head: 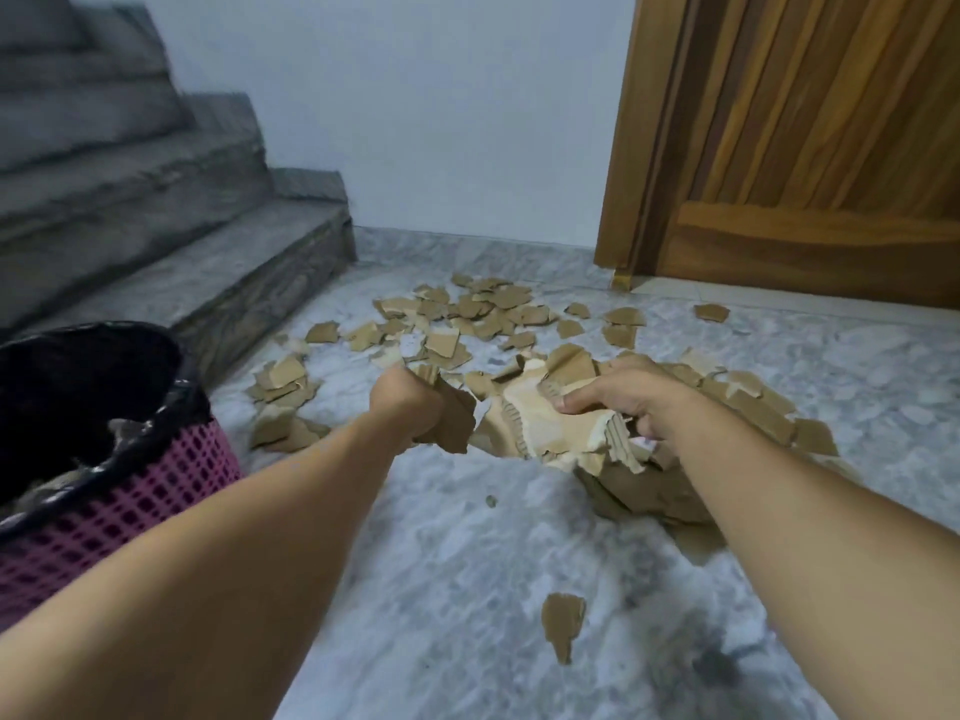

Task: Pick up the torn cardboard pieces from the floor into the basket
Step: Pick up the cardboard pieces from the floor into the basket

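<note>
My left hand (402, 402) was fisted round a brown scrap (452, 423), held just above the floor (467, 563). My right hand (631, 405) gripped a pale, ragged clump (545, 423) on the heap (649, 491) at right, fingers curled over its edge. More pieces (467, 319) lay scattered farther off toward the wall, and one (562, 623) lay near me. The pink basket (130, 491), black-lined, stood at near left beside the stairs (156, 226). The door (805, 148) was at far right.

No words, labels, brands or numbers can be read anywhere here. The torn cardboard pieces (498, 309) show only plain brown and pale faces. The pink basket (119, 517) bears no lettering either.
</note>
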{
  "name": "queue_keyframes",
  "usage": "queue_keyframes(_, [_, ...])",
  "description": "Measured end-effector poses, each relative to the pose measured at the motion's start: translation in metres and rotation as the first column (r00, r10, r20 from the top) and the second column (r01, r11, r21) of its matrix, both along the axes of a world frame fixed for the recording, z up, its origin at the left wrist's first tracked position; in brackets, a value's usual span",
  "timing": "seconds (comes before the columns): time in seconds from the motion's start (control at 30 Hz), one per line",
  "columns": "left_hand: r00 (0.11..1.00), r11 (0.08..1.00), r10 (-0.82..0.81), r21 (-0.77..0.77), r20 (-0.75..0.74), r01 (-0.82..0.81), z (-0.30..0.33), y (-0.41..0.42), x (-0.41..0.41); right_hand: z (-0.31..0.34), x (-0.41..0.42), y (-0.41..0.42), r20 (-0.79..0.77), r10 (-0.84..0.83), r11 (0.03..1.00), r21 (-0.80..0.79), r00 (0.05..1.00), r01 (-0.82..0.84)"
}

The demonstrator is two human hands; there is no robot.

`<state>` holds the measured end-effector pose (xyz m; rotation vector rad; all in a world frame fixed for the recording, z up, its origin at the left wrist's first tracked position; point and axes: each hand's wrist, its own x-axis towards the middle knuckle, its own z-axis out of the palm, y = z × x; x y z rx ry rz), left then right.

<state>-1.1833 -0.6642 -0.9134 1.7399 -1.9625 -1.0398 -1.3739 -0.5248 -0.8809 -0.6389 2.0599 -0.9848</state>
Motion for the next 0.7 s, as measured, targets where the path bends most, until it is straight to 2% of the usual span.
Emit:
queue_keyframes(0.27, [0.968, 0.954, 0.251, -0.164, -0.012, -0.250, 0.103, -0.047, 0.141, 0.091, 0.112, -0.095, -0.032, 0.250, 0.960, -0.121, 0.968, -0.252])
queue_keyframes(0.33, [0.947, 0.932, 0.319, -0.167, -0.041, -0.322, 0.115, -0.056, 0.175, 0.102, 0.143, -0.119, -0.081, 0.303, 0.944, -0.108, 0.950, -0.310])
queue_keyframes(0.47, [0.885, 0.871, 0.455, -0.154, -0.101, -0.466, 0.131, -0.064, 0.249, 0.108, 0.215, -0.170, -0.095, 0.383, 0.901, -0.180, 0.919, -0.394])
queue_keyframes(0.57, [0.807, 0.799, 0.565, -0.128, -0.173, -0.587, 0.127, -0.071, 0.302, 0.113, 0.284, -0.190, -0.046, 0.432, 0.875, -0.220, 0.901, -0.431])
queue_keyframes(0.63, [0.722, 0.735, 0.648, -0.050, -0.244, -0.676, 0.118, -0.080, 0.327, 0.105, 0.316, -0.207, -0.050, 0.450, 0.861, -0.240, 0.892, -0.448])
queue_keyframes(0.7, [0.585, 0.677, 0.705, 0.135, -0.401, -0.723, 0.106, -0.084, 0.346, 0.092, 0.344, -0.223, -0.062, 0.468, 0.848, -0.250, 0.881, -0.468])
